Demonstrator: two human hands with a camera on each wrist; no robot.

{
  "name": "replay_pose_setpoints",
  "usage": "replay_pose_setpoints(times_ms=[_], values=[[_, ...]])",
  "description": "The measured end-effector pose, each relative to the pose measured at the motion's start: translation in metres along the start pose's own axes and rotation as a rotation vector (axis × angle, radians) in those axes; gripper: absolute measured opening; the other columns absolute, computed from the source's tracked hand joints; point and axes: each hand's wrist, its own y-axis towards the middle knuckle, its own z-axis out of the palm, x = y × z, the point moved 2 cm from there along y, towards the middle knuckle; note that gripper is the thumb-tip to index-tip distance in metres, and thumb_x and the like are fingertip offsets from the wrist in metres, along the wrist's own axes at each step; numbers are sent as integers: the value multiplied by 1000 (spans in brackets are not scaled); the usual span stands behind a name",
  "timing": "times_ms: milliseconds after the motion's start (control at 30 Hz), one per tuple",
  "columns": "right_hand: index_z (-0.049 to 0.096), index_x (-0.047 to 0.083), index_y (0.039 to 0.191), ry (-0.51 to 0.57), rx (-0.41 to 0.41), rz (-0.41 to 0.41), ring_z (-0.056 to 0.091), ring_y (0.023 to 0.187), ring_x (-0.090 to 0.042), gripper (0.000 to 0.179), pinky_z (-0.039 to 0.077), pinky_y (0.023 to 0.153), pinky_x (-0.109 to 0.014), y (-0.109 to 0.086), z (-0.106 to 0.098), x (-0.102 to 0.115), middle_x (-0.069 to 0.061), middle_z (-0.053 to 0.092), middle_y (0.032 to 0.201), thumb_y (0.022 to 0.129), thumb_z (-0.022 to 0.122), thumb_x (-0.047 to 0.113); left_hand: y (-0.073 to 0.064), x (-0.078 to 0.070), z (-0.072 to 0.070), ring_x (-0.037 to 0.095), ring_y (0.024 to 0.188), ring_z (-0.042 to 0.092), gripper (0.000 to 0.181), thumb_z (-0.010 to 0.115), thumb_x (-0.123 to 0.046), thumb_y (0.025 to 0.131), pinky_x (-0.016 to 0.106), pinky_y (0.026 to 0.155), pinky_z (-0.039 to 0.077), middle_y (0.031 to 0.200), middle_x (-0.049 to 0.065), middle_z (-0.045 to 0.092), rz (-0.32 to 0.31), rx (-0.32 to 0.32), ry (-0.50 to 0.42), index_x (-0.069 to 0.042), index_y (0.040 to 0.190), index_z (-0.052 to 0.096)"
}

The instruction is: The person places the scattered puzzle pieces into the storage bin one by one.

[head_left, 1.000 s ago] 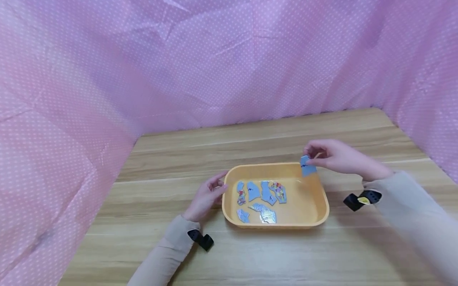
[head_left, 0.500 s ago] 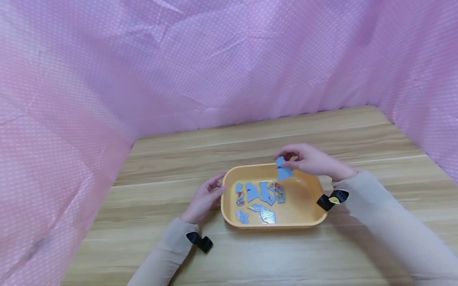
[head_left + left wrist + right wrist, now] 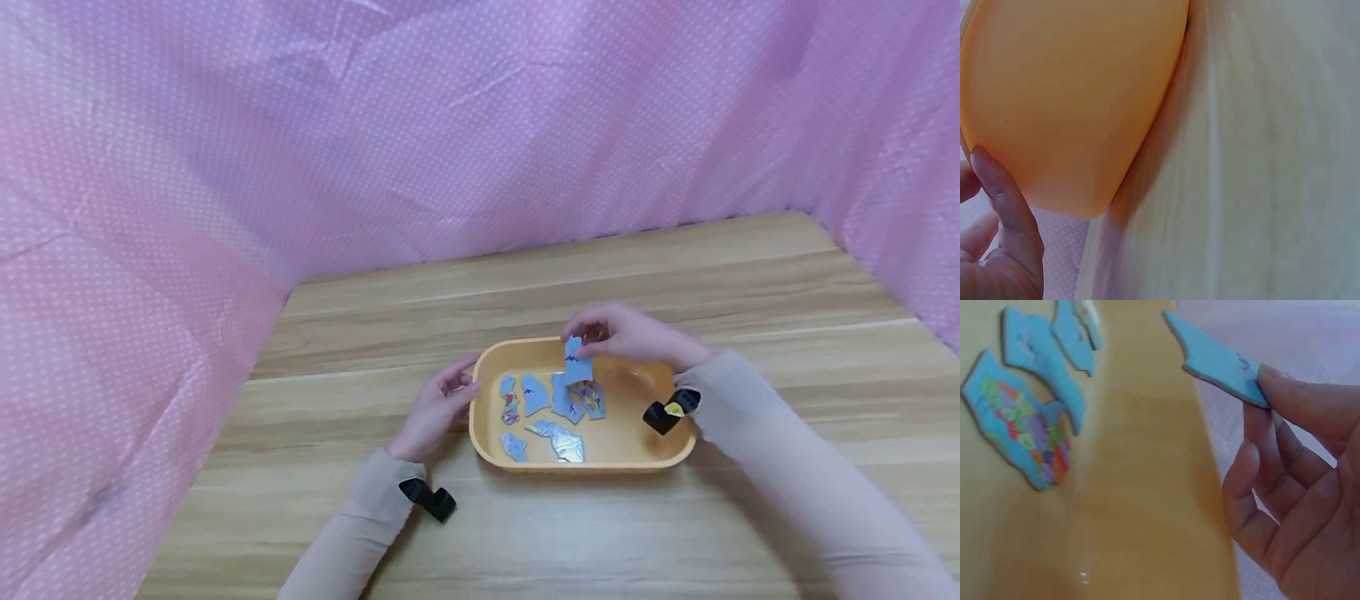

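Over the far side of the yellow plastic tray [image 3: 637, 462], my right hand [image 3: 637, 335] pinches a light-blue puzzle piece [image 3: 577, 367] with a small dark print. In the right wrist view that puzzle piece [image 3: 1222, 365] lies between thumb and fingers, tilted, above the tray. On the tray floor are several other puzzle pieces: one with a colourful map print [image 3: 1025, 428], plain blue ones [image 3: 535, 395], and a shiny one [image 3: 562, 442] near the front. My left hand [image 3: 438, 408] holds the tray's left rim, its thumb [image 3: 1013, 209] against the outer wall.
The tray stands on a wood-grain table [image 3: 375, 333]. Pink dotted cloth [image 3: 450, 150] hangs behind and along both sides. A black wrist camera [image 3: 429, 498] sits on the left cuff and another wrist camera [image 3: 671, 410] on the right, above the tray's right end.
My right hand has moved left with the blue puzzle piece, from the tray's far right corner to over the upper middle pieces. The left hand stays at the rim.
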Motion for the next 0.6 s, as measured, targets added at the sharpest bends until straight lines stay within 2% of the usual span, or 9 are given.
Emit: replay_pose_setpoints(times_ms=[333, 467, 600], values=[[67, 2, 108, -47, 57, -16, 56, 80, -13, 22, 49, 71, -27, 8, 6, -3, 0, 66, 90, 86, 67, 7, 2, -5, 0, 12, 78, 52, 49, 55, -4, 93, 23, 64, 52, 94, 4, 51, 0, 2, -14, -11, 141, 45], [68, 4, 107, -113, 143, -51, 55, 77, -9, 23, 49, 69, -23, 8, 15, -3, 4, 65, 89, 84, 69, 7, 0, -3, 0, 11, 76, 54, 49, 55, -6, 94, 24, 63, 52, 96, 4, 51, -24, 14, -16, -12, 142, 44], [69, 9, 103, -192, 218, -62, 54, 75, -6, 21, 48, 66, -21, 8, 22, -5, 7, 63, 85, 83, 71, 8, -1, -1, 0, 10, 75, 55, 50, 55, -6, 94, 24, 64, 53, 94, 3, 51, -17, 33, -26, -10, 142, 42]])
